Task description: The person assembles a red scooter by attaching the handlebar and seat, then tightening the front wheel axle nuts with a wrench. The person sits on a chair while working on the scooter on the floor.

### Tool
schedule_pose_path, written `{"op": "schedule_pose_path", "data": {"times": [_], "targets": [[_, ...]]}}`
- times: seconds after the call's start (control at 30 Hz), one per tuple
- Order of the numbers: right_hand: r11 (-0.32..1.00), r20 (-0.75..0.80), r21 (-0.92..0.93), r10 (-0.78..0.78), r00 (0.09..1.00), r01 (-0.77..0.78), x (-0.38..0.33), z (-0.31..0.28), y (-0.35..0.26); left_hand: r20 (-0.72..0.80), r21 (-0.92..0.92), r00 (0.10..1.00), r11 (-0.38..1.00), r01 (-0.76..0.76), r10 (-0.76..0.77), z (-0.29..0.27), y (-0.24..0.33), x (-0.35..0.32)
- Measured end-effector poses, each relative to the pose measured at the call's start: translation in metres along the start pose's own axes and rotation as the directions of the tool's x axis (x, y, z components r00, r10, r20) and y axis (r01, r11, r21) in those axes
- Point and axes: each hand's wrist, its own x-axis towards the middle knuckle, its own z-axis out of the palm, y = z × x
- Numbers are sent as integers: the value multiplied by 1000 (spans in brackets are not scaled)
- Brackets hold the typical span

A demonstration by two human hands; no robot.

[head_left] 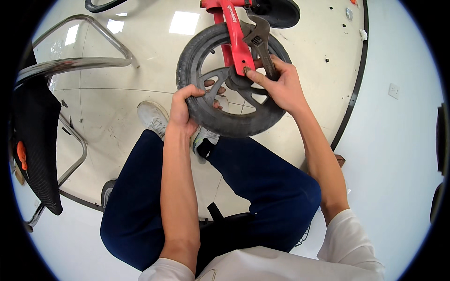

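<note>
A small black wheel (243, 122) with a thick tyre is held up in front of my shins. Its hub sits between the legs of a red fork (239, 49). My left hand (187, 105) grips the tyre's left side, with fingers reaching through a gap between the spokes. My right hand (279, 84) is closed around the handle of a dark adjustable wrench (262, 44), whose jaws point up beside the fork. The right thumb presses near the fork's lower end, at the hub. Whatever is at the hub under that thumb is hidden.
At left stands a chair with a bent chrome frame (79, 63) and a black seat (40, 136); an orange-handled screwdriver (21, 155) lies on it. Another black wheel (276, 11) is at the top. The white wall (393, 154) with a socket (393, 91) bounds the right. Small bits dot the tiled floor (112, 112).
</note>
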Motion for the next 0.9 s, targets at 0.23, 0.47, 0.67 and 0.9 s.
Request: {"op": "schedule_pose_path", "data": {"times": [0.23,0.47,0.67,0.9], "targets": [[995,-70,97,-11,998,18,4,11,1,-272,365,888,894,-262,371,17,-2,-1],[996,-32,0,-90,995,90,10,10,0,88,898,607,201,-391,790,70,17,24],[981,-49,-71,-184,982,180,12,12,4,27,856,841,422,-299,540,78,32,44],[993,-35,-75,-97,995,95,16,11,5,54,880,813,356,-313,580,77,27,46]]}}
